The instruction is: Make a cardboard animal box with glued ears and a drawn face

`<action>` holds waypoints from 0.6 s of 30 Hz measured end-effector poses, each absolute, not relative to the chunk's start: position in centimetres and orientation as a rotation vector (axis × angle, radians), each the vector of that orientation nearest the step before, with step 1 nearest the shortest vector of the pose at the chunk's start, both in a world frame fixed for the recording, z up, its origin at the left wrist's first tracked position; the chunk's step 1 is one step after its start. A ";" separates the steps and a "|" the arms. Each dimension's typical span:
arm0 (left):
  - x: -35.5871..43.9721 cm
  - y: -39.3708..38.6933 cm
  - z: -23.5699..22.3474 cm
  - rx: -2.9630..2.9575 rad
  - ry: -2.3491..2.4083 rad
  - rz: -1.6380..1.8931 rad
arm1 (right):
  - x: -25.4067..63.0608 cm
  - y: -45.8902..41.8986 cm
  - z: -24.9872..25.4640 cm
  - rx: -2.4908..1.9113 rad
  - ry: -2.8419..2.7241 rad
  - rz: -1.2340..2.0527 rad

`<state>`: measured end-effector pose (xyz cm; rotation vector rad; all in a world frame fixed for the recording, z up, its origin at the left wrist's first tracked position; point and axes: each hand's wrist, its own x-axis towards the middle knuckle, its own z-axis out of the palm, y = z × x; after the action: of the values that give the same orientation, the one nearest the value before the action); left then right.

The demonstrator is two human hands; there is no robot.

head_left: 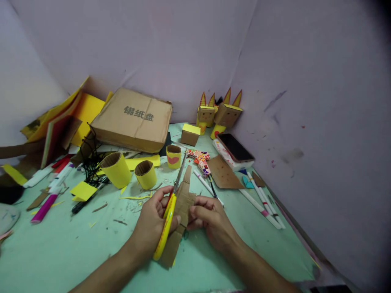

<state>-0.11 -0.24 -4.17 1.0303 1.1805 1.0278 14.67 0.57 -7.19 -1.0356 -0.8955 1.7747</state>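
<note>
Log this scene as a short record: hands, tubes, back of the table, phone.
Left hand: holds yellow-handled scissors and a cardboard piece
Right hand: at the cardboard piece's right edge
Tubes: three yellow tubes standing; the rightmost bears a heart
Back: large brown box; to its right, cardboard figures with pointed ears
Phone: on a white packet

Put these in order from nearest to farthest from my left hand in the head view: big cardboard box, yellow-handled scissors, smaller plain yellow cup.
1. Yellow-handled scissors: in the left hand itself.
2. Smaller plain yellow cup: just beyond the hand, slightly left.
3. Big cardboard box: farther back, toward the wall, also left.
</note>
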 end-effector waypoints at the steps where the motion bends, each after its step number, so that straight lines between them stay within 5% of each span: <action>1: -0.1 -0.2 -4.2 1.026 1.181 1.030 | 14.6 0.6 -7.2 -1.057 -0.900 1.759; 18: 0.1 -0.4 -4.4 1.075 1.221 1.009 | 14.2 0.8 -6.9 -1.149 -0.874 1.712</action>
<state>0.12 -0.35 -4.43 1.0746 1.2206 1.0087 14.20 0.81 -6.87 -1.1489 -0.8737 1.7118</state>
